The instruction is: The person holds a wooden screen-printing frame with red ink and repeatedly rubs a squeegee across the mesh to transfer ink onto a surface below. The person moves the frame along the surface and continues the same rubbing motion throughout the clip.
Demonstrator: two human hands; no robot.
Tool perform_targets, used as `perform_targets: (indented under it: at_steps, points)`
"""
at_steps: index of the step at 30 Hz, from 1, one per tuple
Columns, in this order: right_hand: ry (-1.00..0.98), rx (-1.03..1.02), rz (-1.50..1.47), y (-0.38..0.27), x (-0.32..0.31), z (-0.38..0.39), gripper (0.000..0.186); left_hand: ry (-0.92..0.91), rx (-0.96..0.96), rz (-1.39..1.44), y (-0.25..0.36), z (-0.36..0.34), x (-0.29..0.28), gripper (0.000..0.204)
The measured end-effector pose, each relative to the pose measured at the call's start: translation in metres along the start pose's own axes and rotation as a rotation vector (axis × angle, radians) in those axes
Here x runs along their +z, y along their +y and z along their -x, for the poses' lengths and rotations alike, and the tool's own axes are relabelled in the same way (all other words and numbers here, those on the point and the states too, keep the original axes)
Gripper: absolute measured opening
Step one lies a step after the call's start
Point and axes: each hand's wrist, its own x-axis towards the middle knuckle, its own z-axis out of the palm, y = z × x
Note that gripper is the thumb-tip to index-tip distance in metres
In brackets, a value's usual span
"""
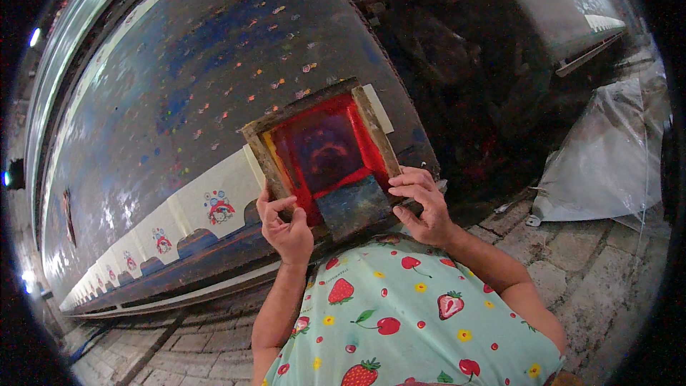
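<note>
A wooden-framed printing screen (pixel 389 144) rests at the near edge of a long dark table, its inside smeared with red ink around a dark mesh. My left hand (pixel 287 232) grips the frame's left side near the closest corner, fingers bent. On the opposite side, my right hand (pixel 423 207) has its fingertips closed over the right rail. A dark, flat squeegee blade (pixel 352 205) leans at the screen's near end, between my hands. Pale cloth lies partly under the frame, and one pale piece (pixel 379 109) sticks out at its right.
A row of pale cut cloth pieces (pixel 187 204) with red and blue printed motifs runs leftward along the table edge. Ink spots cover the dark tabletop (pixel 214 64). At right, clear plastic sheeting (pixel 600 157) stands on the brick floor (pixel 572 271); another table (pixel 557 7) is beyond.
</note>
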Motion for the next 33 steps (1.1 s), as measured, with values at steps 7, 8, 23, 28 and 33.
perform_targets:
  at_steps: [7, 8, 23, 28, 33]
  points:
    - [0.030, -0.012, 0.136, -0.011, 0.004, -0.003, 0.041, -0.009, -0.011, 0.067, -0.011, -0.005, 0.004, 0.028]
    - [0.002, -0.062, 0.160, -0.013, 0.006, -0.004, 0.041, -0.006, 0.001, 0.076, -0.012, -0.006, 0.004, 0.028]
    - [-0.367, -0.441, 0.537, -0.041, 0.030, -0.058, 0.031, -0.029, -0.009, 0.028, -0.008, -0.009, 0.001, 0.023]
    - [-0.618, -0.285, 0.521, -0.057, 0.022, -0.077, 0.036, -0.025, -0.049, 0.054, -0.009, -0.007, 0.002, 0.025]
    - [-0.787, -0.219, 0.422, -0.047, 0.003, -0.124, 0.033, -0.010, -0.055, 0.062, -0.011, -0.008, 0.003, 0.027]
